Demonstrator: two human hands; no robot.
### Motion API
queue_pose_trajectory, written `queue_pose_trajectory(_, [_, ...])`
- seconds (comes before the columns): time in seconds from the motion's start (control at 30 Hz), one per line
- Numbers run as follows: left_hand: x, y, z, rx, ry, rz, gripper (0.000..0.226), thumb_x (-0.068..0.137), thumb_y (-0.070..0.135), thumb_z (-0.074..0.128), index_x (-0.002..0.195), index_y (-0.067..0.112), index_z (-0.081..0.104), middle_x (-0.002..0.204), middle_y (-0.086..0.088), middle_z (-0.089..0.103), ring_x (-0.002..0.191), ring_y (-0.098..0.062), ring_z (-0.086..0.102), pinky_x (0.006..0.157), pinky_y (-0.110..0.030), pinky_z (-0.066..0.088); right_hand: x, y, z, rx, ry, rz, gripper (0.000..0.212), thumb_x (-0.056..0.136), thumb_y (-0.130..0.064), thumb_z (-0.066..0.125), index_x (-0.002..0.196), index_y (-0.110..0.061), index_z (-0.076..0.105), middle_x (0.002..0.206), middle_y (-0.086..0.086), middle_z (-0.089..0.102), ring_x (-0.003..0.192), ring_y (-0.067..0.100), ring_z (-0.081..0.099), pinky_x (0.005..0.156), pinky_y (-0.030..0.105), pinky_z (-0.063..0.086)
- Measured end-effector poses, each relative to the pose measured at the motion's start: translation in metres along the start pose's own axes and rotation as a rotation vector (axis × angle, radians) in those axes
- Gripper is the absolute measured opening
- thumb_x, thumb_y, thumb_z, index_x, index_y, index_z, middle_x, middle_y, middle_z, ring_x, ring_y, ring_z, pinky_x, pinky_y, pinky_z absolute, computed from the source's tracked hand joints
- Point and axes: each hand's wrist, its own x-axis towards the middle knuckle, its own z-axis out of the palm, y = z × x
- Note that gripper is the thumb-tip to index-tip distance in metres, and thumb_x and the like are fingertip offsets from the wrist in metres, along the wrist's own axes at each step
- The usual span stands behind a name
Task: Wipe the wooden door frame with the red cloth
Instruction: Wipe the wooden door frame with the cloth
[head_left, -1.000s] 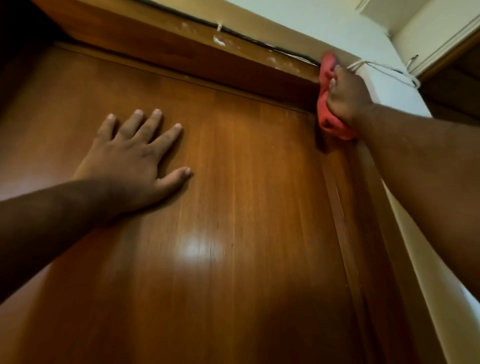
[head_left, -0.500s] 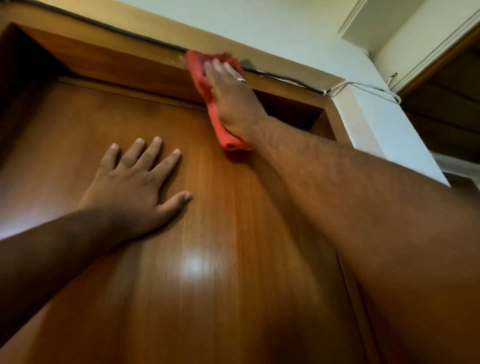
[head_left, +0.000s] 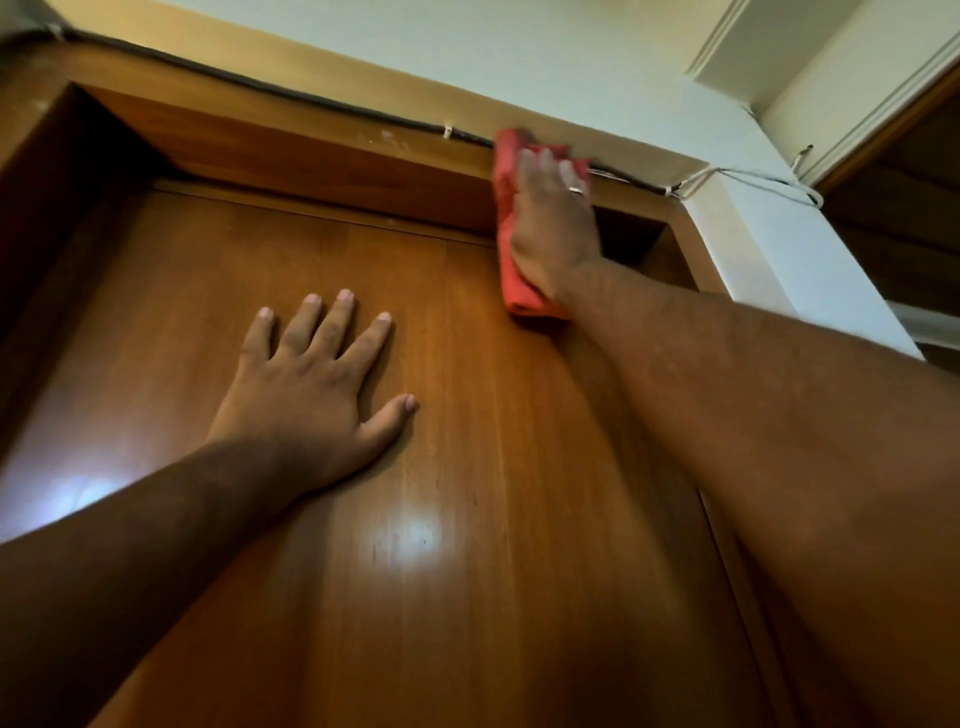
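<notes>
Under the fingers of the right hand (head_left: 553, 228), the red cloth (head_left: 506, 218) is pressed flat against the top rail of the wooden door frame (head_left: 311, 156), toward its right corner. These fingers are held straight and close together, their tips blurred, and a ring (head_left: 576, 190) is seen on one of them. The cloth is spread out beyond the fingertips at the upper edge of the rail and hangs down past the heel of the hand, over the top of the door (head_left: 467, 519). Just above the fingertips, a dark cable (head_left: 311, 101) is run along the upper edge of the frame, fastened by a white clip (head_left: 447, 132). Left of and below the cloth, the left hand (head_left: 311, 395) is laid palm-down on the door, empty, its fingers spread apart. Right of the right-hand fingers, the white wall (head_left: 769, 249) is met by the frame's corner.
</notes>
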Motion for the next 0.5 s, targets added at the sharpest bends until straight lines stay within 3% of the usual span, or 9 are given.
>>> queue_pose_trajectory(0.13, [-0.001,0.001,-0.001,0.003,-0.003,-0.017,0.09,0.084,0.082,0.002,0.16,0.034,0.003,0.169,-0.008,0.006,0.155,-0.029,0.006,0.122,-0.056,0.007,0.005,-0.065,0.023,-0.119,-0.102,-0.176,0.073,0.091,-0.024,0.052,0.153,-0.017,0.016,0.16,0.014,0.02,0.147,0.036,0.018,0.119,0.05,0.014])
queue_pose_trajectory(0.27, [-0.001,0.001,-0.002,-0.006,-0.003,-0.017,0.091,0.084,0.082,0.002,0.16,0.033,0.004,0.169,-0.008,0.006,0.155,-0.029,0.006,0.123,-0.055,0.008,0.003,-0.051,0.022,-0.25,-0.192,-0.223,0.08,0.095,-0.03,0.047,0.154,-0.018,-0.005,0.163,0.016,-0.004,0.149,0.037,-0.002,0.12,0.05,0.002])
queue_pose_trajectory(0.5, [-0.003,-0.002,-0.003,0.0,-0.033,-0.004,0.089,0.085,0.081,0.0,0.16,0.034,-0.002,0.169,-0.007,0.002,0.155,-0.028,0.003,0.123,-0.053,0.006,-0.003,-0.01,-0.003,-0.264,-0.3,-0.148,0.086,0.093,-0.029,0.051,0.154,-0.017,-0.008,0.163,0.016,-0.007,0.15,0.035,-0.003,0.121,0.048,0.0])
